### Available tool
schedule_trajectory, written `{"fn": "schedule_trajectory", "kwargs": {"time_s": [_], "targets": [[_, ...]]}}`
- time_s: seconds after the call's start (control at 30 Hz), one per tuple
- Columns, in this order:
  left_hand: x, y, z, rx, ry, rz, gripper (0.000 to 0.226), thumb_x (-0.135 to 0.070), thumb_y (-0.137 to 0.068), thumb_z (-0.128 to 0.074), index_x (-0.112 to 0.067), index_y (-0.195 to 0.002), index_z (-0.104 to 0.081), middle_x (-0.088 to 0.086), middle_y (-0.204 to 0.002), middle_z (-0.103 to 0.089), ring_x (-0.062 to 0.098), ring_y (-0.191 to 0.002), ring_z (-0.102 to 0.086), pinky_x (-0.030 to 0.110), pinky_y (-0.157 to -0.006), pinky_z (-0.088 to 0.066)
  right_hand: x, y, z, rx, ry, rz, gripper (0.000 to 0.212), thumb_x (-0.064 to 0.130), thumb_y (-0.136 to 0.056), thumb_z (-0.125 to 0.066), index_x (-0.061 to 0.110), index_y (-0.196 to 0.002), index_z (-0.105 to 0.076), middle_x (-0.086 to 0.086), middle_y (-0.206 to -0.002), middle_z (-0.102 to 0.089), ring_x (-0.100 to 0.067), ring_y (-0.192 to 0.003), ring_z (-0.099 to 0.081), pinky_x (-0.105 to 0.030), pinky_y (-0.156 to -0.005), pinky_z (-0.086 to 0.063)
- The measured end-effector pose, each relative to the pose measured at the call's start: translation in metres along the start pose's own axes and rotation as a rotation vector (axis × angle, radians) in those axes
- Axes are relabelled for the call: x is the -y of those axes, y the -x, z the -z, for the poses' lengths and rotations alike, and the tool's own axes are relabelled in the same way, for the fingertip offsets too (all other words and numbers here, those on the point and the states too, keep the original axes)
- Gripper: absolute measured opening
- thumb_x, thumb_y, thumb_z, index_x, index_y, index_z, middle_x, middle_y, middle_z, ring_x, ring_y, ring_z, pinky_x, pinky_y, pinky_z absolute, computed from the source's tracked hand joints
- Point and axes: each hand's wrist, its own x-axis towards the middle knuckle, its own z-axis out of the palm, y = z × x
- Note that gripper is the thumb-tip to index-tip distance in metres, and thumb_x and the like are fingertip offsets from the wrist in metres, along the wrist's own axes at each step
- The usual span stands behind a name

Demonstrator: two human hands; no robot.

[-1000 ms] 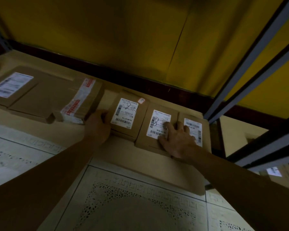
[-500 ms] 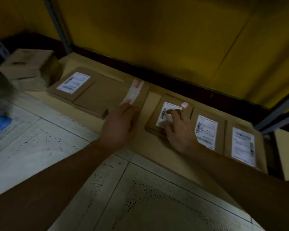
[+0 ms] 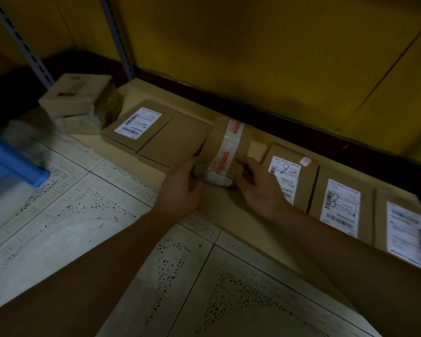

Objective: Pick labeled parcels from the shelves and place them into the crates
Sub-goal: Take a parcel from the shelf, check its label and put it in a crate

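Head view: left hand (image 3: 180, 188) and right hand (image 3: 260, 188) clasp the taped parcel's (image 3: 226, 147) near end; its length runs away from them.

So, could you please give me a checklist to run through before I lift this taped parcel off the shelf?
1. Left hand grips the taped parcel: ok.
2. Right hand grips its other near corner: ok.
3. Shipping label on it: cannot tell, only tape shows.
4. Gap to the labelled parcel on its right: ok.
5. Free of the plain parcel on its left: cannot tell.
6. Room in the blue crate: cannot tell, only a blurred corner shows.
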Motion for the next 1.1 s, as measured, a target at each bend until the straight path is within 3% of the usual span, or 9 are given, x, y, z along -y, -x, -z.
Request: {"fn": "schedule_trajectory", "kwargs": {"time_s": [0.1,0.3,0.37,0.5,0.57,0.7,0.8,0.9,1.1], "targets": [[-0.005,0.003,0.004,-0.053,0.143,-0.015,0.048,-0.033,-0.097,-0.055,-0.025,-0.144,-0.049,-0.008,-0.137,-0.061,0.007,-0.125,-0.058,0.039,-0.102,-0.054,0.005,0.003,0.013,-0.029,-0.081,-0.005,0.044,0.022,-0.101,-0.06,0.022,-0.144,-0.05,0.005,-0.132,-0.062,-0.01,-0.12,-0.057,-0.002,-0.081,-0.041],[-0.041,0.005,0.011,-0.091,0.203,-0.208,0.049,-0.03,-0.099,-0.061,-0.04,-0.141,-0.037,-0.012,-0.134,-0.049,0.004,-0.124,-0.054,0.035,-0.093,-0.057,0.017,0.009,0.042,-0.007,-0.146,0.129,0.09,0.035,-0.077,-0.085,0.03,-0.151,-0.034,0.005,-0.137,-0.055,-0.012,-0.121,-0.057,-0.034,-0.101,-0.051],[-0.056,0.005,0.016,-0.104,0.258,-0.245,0.054,-0.03,-0.097,-0.058,-0.031,-0.146,-0.036,-0.012,-0.138,-0.048,0.006,-0.125,-0.052,0.03,-0.09,-0.056,0.019,0.013,0.054,0.0,-0.105,0.173,0.102,0.039,-0.067,-0.09,0.035,-0.149,-0.03,0.004,-0.139,-0.051,-0.014,-0.122,-0.056,-0.037,-0.1,-0.052],[-0.078,0.003,0.022,-0.111,0.299,-0.299,0.051,-0.007,-0.1,-0.049,-0.011,-0.15,-0.04,-0.001,-0.141,-0.051,0.005,-0.125,-0.052,0.02,-0.09,-0.051,0.029,0.021,0.074,-0.142,-0.056,0.218,0.083,0.025,-0.074,-0.089,0.026,-0.141,-0.041,-0.002,-0.128,-0.048,-0.018,-0.112,-0.053,-0.035,-0.09,-0.053],[-0.086,0.003,0.024,-0.097,0.281,-0.32,0.051,0.003,-0.101,-0.046,-0.011,-0.15,-0.041,0.003,-0.141,-0.053,0.005,-0.125,-0.053,0.025,-0.091,-0.053,0.035,0.025,0.084,-0.17,-0.11,0.207,0.076,0.029,-0.075,-0.089,0.027,-0.137,-0.044,0.0,-0.127,-0.051,-0.015,-0.112,-0.054,-0.025,-0.083,-0.05],[-0.09,0.002,0.027,-0.047,0.276,-0.24,0.058,0.003,-0.098,-0.055,-0.015,-0.152,-0.041,-0.002,-0.14,-0.053,-0.01,-0.118,-0.054,0.011,-0.082,-0.051,0.048,0.033,0.106,-0.105,-0.387,0.085,0.05,0.033,-0.083,-0.083,0.027,-0.121,-0.051,0.011,-0.114,-0.063,0.0,-0.089,-0.065,-0.013,-0.063,-0.051],[-0.078,0.005,0.027,0.055,0.251,-0.147,0.056,-0.022,-0.095,-0.069,-0.022,-0.147,-0.047,-0.013,-0.132,-0.061,-0.005,-0.12,-0.055,0.014,-0.086,-0.051,0.051,0.037,0.119,-0.059,-0.569,0.016,0.036,0.033,-0.087,-0.078,0.02,-0.113,-0.057,-0.002,-0.106,-0.07,-0.01,-0.067,-0.066,-0.022,-0.053,-0.05],[-0.072,0.013,0.028,0.111,0.227,-0.057,0.049,-0.027,-0.094,-0.07,-0.025,-0.14,-0.053,-0.025,-0.119,-0.063,-0.022,-0.108,-0.053,-0.002,-0.076,-0.042,0.048,0.041,0.125,-0.031,-0.611,-0.029,0.043,0.038,-0.087,-0.077,0.014,-0.117,-0.058,-0.009,-0.104,-0.072,-0.019,-0.063,-0.063,-0.036,-0.06,-0.052],[-0.066,0.015,0.028,0.157,0.369,0.052,0.06,-0.05,-0.085,-0.075,-0.038,-0.138,-0.052,-0.016,-0.125,-0.067,0.003,-0.113,-0.066,0.031,-0.092,-0.056,0.039,0.04,0.135,0.002,-0.758,-0.075,0.055,0.048,-0.082,-0.077,0.009,-0.116,-0.058,-0.007,-0.088,-0.073,-0.022,-0.065,-0.061,-0.032,-0.057,-0.052]]}}
